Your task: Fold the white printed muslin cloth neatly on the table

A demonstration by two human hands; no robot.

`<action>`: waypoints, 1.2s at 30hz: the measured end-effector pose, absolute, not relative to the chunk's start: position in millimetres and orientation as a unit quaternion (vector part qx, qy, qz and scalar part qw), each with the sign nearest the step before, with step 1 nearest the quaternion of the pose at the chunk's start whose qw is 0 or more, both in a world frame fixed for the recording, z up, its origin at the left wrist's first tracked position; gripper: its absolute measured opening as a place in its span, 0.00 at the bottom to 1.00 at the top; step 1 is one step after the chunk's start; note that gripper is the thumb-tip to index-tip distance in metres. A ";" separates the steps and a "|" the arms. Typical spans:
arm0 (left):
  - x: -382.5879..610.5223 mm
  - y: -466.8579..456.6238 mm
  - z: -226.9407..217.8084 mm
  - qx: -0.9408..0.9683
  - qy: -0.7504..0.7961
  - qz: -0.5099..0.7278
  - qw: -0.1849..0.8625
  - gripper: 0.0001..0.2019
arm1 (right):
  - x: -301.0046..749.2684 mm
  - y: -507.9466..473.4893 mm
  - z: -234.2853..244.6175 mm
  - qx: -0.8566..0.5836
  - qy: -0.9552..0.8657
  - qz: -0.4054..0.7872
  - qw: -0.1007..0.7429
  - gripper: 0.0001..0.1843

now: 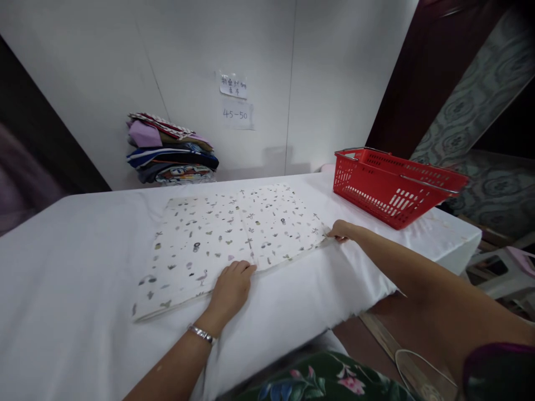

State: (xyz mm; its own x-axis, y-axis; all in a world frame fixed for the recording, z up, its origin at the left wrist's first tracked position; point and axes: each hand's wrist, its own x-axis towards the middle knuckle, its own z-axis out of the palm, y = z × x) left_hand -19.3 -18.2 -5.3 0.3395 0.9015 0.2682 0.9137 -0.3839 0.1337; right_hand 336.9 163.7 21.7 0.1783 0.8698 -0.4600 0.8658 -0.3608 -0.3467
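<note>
A white cloth with small printed motifs (225,234) lies folded flat on the white-covered table (62,289). My left hand (232,287) rests on the cloth's near edge, fingers curled under, pressing down; a silver bracelet is on that wrist. My right hand (341,230) pinches the cloth's right corner between closed fingers.
A red plastic basket (393,186) stands on the table's far right. A stack of folded fabrics (169,150) sits at the back against the white wall, below two paper notes (234,100). The table's right edge drops to a floor with clutter.
</note>
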 end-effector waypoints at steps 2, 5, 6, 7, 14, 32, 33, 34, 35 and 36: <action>-19.6 -18.1 -5.3 -0.819 -0.552 -0.154 0.022 0.18 | 336.7 163.6 20.5 -0.768 -0.558 0.313 0.015 0.18; -19.5 -18.0 -5.3 -0.820 -0.551 -0.154 0.021 0.18 | 340.3 162.7 21.8 -0.764 -0.547 0.341 0.036 0.15; -19.1 -18.0 -5.1 -0.819 -0.552 -0.153 0.019 0.18 | 343.2 162.0 23.4 -0.761 -0.544 0.350 0.046 0.13; -18.6 -18.1 -4.9 -0.819 -0.553 -0.154 0.018 0.18 | 346.9 161.0 25.4 -0.759 -0.541 0.358 0.055 0.12; -15.5 -19.8 -3.7 -0.819 -0.554 -0.148 0.013 0.18 | 375.4 150.1 30.8 -0.742 -0.549 0.373 0.100 0.06; -10.1 -27.7 -0.6 -0.812 -0.564 -0.147 -0.024 0.16 | 342.2 132.1 -1.7 -0.469 -0.872 -0.057 0.131 0.24; -10.0 -28.3 -1.3 -0.813 -0.564 -0.146 -0.025 0.16 | 336.9 130.7 -10.1 -0.424 -0.892 -0.049 0.147 0.24; -10.2 -29.1 -2.1 -0.813 -0.564 -0.143 -0.024 0.16 | 332.4 129.0 -19.0 -0.398 -0.905 -0.031 0.147 0.25; -10.7 -30.1 -2.9 -0.813 -0.565 -0.140 -0.022 0.16 | 329.2 127.1 -27.9 -0.388 -0.912 -0.011 0.136 0.27; -11.6 -31.4 -3.8 -0.813 -0.566 -0.137 -0.018 0.16 | 327.8 125.4 -36.6 -0.389 -0.914 0.007 0.114 0.28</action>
State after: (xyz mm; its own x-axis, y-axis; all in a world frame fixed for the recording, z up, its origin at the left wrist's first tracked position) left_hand -11.6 -31.4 -3.8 0.3212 0.9252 0.2022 0.9154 -0.3580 0.1840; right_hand 327.8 125.4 -36.6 -0.6716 0.7123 0.2038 0.7092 0.6977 -0.1013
